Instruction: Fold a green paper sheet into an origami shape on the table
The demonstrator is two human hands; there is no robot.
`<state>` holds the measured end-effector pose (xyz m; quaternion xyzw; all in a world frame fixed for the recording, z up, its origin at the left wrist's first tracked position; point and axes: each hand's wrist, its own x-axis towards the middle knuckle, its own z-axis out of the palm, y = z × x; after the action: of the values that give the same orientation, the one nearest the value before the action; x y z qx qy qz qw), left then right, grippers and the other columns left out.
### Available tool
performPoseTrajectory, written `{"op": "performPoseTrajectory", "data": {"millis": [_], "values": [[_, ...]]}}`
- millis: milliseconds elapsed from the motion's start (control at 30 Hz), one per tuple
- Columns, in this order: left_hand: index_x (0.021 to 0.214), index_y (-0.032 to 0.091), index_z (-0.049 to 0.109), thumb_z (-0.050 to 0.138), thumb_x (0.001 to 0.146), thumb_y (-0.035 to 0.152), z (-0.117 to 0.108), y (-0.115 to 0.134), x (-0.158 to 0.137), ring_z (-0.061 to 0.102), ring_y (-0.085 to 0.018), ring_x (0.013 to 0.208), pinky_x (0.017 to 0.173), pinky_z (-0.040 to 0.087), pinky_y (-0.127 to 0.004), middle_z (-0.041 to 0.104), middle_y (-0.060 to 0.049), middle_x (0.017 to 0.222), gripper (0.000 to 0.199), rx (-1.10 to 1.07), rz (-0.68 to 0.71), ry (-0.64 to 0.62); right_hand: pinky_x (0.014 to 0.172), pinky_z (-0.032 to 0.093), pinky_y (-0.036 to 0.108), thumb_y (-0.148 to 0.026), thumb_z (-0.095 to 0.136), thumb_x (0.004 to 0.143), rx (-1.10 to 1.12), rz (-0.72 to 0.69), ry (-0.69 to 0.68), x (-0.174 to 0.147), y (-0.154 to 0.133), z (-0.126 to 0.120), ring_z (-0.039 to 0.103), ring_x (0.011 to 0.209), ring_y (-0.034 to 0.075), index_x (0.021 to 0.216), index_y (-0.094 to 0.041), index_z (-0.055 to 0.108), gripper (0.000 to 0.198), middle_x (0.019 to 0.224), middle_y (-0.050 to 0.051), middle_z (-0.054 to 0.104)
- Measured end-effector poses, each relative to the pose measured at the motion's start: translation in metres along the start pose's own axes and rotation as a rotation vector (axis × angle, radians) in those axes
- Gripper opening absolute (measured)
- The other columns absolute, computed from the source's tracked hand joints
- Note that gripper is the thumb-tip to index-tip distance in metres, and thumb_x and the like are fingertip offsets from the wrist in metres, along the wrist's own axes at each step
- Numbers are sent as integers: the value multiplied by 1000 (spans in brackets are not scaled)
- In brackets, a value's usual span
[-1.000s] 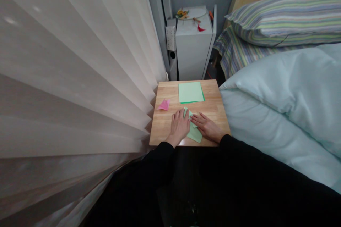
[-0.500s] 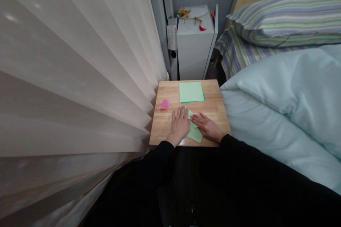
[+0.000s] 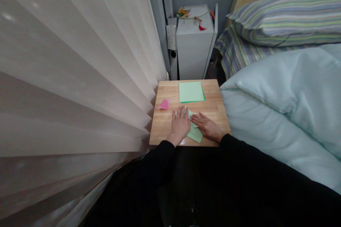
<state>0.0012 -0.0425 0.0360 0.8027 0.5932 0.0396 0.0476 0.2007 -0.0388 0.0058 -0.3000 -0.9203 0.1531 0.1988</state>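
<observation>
A partly folded sheet of light green origami paper [image 3: 195,134] lies near the front edge of the small wooden table [image 3: 213,94]. My left hand [image 3: 180,125] rests flat over its left side, fingers stretched out and pointing away from me. From the right, my right hand [image 3: 208,126] lays its extended fingers on the paper's upper part, the fingertips close to my left hand. Both hands cover part of the folds. Beyond them sits a stack of square green paper [image 3: 191,91]. A folded pink paper piece [image 3: 164,104] stands at the left.
A pleated curtain [image 3: 80,78] runs along the table's left side. On the right, a bed with a pale blue quilt [image 3: 279,113] and a striped pillow [image 3: 293,19] adjoins it. Behind the table stands a white cabinet [image 3: 194,55] bearing a round fan [image 3: 193,11] with a red tassel.
</observation>
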Motion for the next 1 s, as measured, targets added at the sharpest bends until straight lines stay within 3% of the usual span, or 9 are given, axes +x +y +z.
{"op": "performPoseTrajectory", "data": {"millis": [700,867,1000], "values": [[155,11,37,37,101,29,-7,-3,6,36,-33,145,116,32,-53,39,-15,163,57,10,-30,78,124,30,60,-5,44,94,-8,-16,-4,0,0,1,43,147,27,153,-16,45,60,151,16,55],[153,12,39,36,102,31,-4,-7,4,34,-31,147,119,29,-51,40,-13,162,55,-13,-34,123,124,29,60,-11,50,92,-15,52,23,1,-1,1,31,153,30,155,-10,40,64,160,20,42],[149,13,45,40,101,27,-1,-10,2,36,-29,147,121,28,-49,45,-14,158,50,-57,-4,145,126,23,59,-8,49,89,-25,73,-47,3,-2,-2,29,154,29,156,-9,38,68,161,20,40]]}}
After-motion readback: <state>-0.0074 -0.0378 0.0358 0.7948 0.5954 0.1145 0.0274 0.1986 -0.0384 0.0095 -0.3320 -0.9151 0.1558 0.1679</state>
